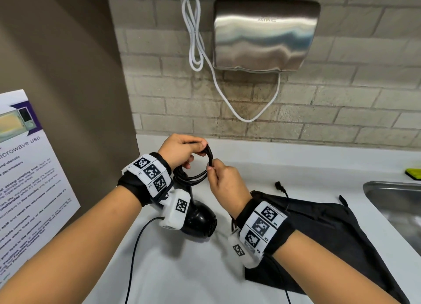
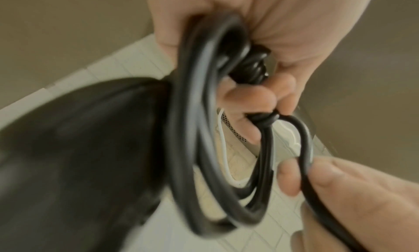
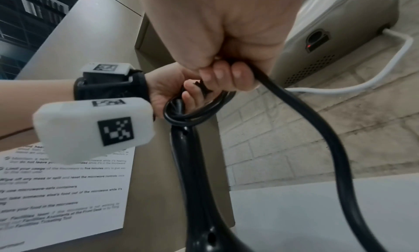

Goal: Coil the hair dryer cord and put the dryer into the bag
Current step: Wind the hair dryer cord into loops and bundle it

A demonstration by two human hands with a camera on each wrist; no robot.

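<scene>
Glossy black round cord loops (image 1: 196, 167) pinched between left hand (image 1: 182, 152) and right hand (image 1: 224, 183)

One hair dryer (image 1: 198, 219), with one black cord (image 1: 196, 177) gathered into a few loops, the exact number too blurred to tell. One plug (image 1: 279, 187). One black bag (image 1: 323, 231). Two hands: left hand (image 1: 182, 151) and right hand (image 1: 225, 183). One wall-mounted hand dryer (image 1: 264, 34), one white cable (image 1: 196, 35), one printed notice (image 1: 25, 178), one sink (image 1: 396, 203), one bench (image 1: 307, 165).

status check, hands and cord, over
Left hand holds cord coil, dryer hanging below. Right hand pinches the next loop. Plug loose on counter; bag flat, unobstructed.
</scene>
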